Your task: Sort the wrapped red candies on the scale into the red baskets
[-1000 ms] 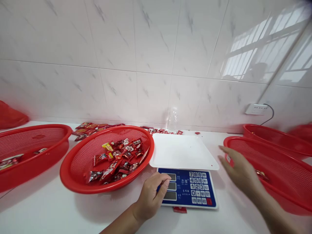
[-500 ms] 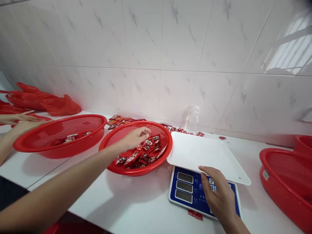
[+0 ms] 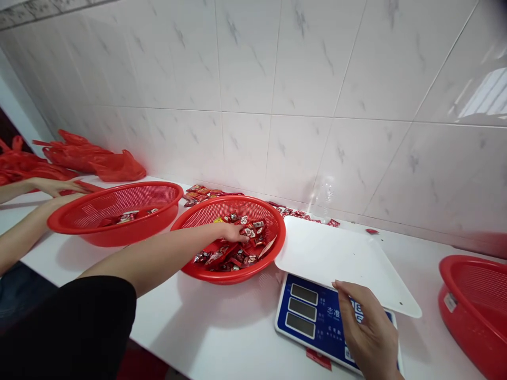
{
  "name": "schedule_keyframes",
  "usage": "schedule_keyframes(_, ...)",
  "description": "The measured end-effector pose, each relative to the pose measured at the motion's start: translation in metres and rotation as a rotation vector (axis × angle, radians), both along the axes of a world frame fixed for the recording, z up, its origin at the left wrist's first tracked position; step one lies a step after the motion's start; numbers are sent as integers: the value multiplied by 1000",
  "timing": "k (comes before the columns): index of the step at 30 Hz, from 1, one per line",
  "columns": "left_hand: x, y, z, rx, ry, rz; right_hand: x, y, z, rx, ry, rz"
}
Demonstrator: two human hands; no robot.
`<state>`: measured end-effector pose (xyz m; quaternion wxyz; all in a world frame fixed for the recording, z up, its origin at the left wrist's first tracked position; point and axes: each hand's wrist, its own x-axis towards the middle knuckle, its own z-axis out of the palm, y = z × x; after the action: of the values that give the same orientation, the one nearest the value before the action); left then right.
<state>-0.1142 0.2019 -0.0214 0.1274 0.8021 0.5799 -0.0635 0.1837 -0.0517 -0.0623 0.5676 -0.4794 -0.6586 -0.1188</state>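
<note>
My left hand (image 3: 234, 232) is down in a red mesh basket (image 3: 273, 211), among small wrapped candies (image 3: 257, 226) in red and dark packets. Its fingers are bent and pressed together against the packets, and what they grip is hidden. Over the blue keypad side of a weighing scale (image 3: 312, 327) is my right hand (image 3: 366, 322), its fingers stretched out and holding nothing. Those fingertips are at the near edge of the scale's white tray (image 3: 340, 253). Two grey display windows and a third sit left of the keys, with no readable figures.
Another red basket (image 3: 166, 219) with a few packets stands left, beside a co-worker's hands (image 3: 55, 187). Red plastic bags (image 3: 114, 164) lie behind it. Packets (image 3: 202, 193) line the tiled wall near a clear plastic bottle (image 3: 325, 198). A further red basket (image 3: 459, 322) is at right.
My left hand has gone lower, into the candies. My right hand stays over the scale. The view has shifted, and more of my black sleeve shows.
</note>
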Motion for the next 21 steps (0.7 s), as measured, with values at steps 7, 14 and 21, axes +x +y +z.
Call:
schedule_keyframes(7, 38, -19, -6, -12, 77, -50, 0, 1, 1, -16, -2, -24)
schedule_keyframes(14, 38, -24, 10, 10, 1, -153, 1, 2, -1, -15, -5, -12)
schedule_keyframes(21, 31, -13, 22, 18, -147, -186, 1, 0, 2, -13, 5, 9)
